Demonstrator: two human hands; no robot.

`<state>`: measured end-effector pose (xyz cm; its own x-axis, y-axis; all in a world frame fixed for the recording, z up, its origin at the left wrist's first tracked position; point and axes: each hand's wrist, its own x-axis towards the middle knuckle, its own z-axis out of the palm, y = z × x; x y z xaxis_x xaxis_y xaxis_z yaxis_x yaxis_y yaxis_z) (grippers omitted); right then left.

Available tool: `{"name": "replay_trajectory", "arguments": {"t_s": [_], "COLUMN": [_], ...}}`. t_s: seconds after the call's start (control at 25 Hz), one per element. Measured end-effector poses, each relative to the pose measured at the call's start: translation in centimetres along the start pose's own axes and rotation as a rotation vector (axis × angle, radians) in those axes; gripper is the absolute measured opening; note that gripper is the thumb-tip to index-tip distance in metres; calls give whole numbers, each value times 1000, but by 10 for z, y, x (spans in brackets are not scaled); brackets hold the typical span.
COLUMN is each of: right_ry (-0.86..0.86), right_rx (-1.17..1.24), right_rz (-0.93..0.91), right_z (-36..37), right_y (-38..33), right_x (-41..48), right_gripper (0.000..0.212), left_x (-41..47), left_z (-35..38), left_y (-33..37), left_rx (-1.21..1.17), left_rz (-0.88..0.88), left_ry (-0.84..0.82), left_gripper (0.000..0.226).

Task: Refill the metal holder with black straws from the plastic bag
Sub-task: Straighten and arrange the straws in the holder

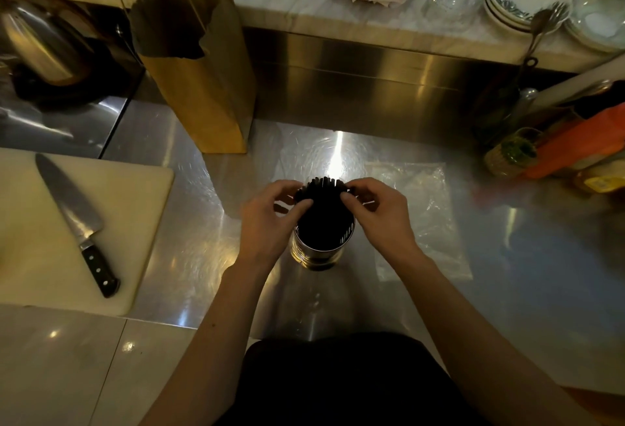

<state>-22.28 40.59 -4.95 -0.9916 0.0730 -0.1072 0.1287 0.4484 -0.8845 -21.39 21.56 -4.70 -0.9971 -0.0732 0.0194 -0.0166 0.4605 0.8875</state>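
Grip clamped: left hand (269, 222) and right hand (380, 214) pinch black straws (323, 212) fanned in metal holder (316, 253); plastic bag (427, 222) flat beside, on counter (199, 222).

- Metal holder (318, 251): upper wall and inside hidden by black straws (324, 212).
- Left hand (270, 219), right hand (378, 212): curled round straw tops; far fingertips hidden behind bundle.
- Plastic bag (426, 209): near-left part under right hand; contents lost in glare.
- Kettle (44, 47): cut by left edge.
- Plates (527, 3): stacks cut by top, right edges.
- Orange packet (581, 141): cut by right edge.
- Yellow label (600, 184): blurred, unreadable.
- Paper bag (203, 87): inside too dark.
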Motion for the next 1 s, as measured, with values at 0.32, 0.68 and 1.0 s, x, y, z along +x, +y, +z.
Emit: {"name": "replay_trajectory", "arguments": {"t_s": [0.32, 0.68, 1.0], "right_ry": [40, 134, 138], "right_rx": [-105, -72, -67], "right_rz": [-36, -94, -85], "right_z": [0, 4, 4], "right_y": [-4, -1, -1], "right_x": [-1, -8, -10], "right_gripper": [19, 12, 22], "left_x": [-3, -12, -14], "left_z": [0, 5, 3], "left_y": [3, -4, -2], "left_rx": [-68, 45, -2], "left_rz": [1, 135, 107], "left_ry": [73, 166, 185], "left_gripper": [17, 20, 16]}}
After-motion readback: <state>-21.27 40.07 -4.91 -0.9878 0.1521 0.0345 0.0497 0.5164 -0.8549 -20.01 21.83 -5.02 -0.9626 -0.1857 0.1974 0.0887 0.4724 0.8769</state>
